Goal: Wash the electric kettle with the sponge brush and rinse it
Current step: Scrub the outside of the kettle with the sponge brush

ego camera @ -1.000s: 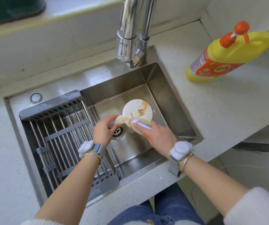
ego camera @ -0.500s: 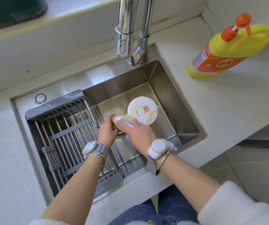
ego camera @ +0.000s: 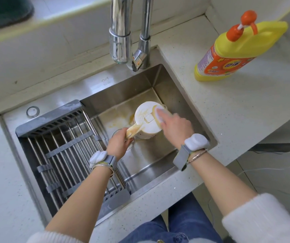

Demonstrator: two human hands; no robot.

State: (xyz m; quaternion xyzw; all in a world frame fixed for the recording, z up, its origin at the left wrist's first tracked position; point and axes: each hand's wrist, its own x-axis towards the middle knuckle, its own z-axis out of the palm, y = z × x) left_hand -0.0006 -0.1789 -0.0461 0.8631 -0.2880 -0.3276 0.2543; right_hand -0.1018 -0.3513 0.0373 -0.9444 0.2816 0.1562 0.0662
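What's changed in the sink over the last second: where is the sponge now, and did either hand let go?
The right hand swept the sponge brush from the handle side of the kettle across to the far right edge of its lid. The left hand kept gripping the kettle's handle; neither let go. The kettle stays upright in the sink; the tap looks off, and the detergent bottle is untouched.

1. The electric kettle is white with its lid closed, smeared with yellowish-brown grime on the lid and handle. It stands upright in the sink, on the basin floor toward the right wall, handle pointing at the drain.
2. The sponge brush is white with a yellow edge and lies pressed flat on the kettle's lid, at its right rim.
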